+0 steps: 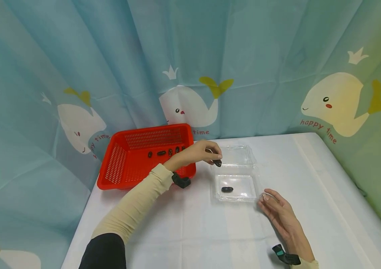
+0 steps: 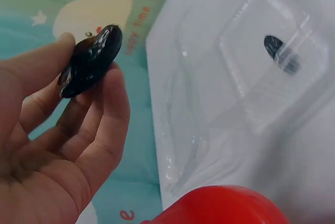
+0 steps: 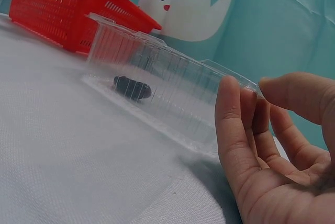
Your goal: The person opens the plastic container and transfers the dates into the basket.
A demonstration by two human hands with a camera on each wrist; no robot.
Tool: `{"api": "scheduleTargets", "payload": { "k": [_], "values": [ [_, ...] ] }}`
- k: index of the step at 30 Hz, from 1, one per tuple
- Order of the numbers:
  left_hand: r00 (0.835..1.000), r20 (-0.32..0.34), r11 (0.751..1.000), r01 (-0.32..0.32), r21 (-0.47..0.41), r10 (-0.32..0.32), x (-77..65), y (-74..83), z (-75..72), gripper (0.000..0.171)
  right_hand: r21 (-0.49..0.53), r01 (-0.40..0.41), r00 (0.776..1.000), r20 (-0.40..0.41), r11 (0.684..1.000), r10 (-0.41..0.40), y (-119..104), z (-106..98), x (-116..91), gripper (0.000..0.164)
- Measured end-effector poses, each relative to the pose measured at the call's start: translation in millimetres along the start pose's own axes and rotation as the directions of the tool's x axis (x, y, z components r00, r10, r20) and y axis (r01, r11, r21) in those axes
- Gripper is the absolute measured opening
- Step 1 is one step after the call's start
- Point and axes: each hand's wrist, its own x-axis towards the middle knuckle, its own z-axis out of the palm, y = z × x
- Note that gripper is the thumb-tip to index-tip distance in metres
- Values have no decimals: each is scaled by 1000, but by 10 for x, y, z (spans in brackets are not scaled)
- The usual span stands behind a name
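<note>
In the head view, my left hand (image 1: 201,152) is over the left side of an open clear plastic box (image 1: 236,198). It pinches a glossy black, oval, date-like piece (image 2: 91,63) between thumb and fingers, seen close up in the left wrist view. A similar dark piece (image 1: 227,189) lies on the box floor, toward the near left. My right hand (image 1: 279,213) holds the box's near right corner, thumb (image 3: 293,92) at the rim and fingers along the outer wall. The hinged lid (image 1: 236,155) lies folded back behind the box.
A red plastic basket (image 1: 118,185) stands left of the box, with several more dark pieces (image 1: 161,153) inside, partly behind my left hand. A white cloth (image 1: 207,231) covers the table. Behind it hangs a blue curtain (image 1: 257,74) with whale prints.
</note>
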Motion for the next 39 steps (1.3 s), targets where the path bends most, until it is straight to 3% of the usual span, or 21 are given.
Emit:
{"api": "scheduleTargets", "payload": {
  "k": [8,15,24,29,36,39],
  "values": [
    [989,-127,975,50,-219,-79,-123,-55,-148,23,4,-9,1000,4,1000,9,-6,6,-14,26],
    [950,-235,940,126,-318,-207,-291,-90,-295,28,10,-7,1000,17,1000,7,-6,-1,-12,23],
    [913,-270,894,178,-410,-306,-533,-209,-527,33,-15,-15,1000,-9,1000,15,-7,12,-5,25],
    [878,-299,858,204,-471,-373,-648,-318,-670,44,-44,-29,999,-26,999,28,-14,19,-2,29],
    [818,-330,789,222,-573,-470,-764,-550,-856,50,-24,-24,1000,-15,999,23,-18,15,-9,27],
    [799,-344,775,223,-592,-493,-811,-647,-925,51,-7,-13,1000,2,1000,13,-10,10,-6,25]
  ]
}}
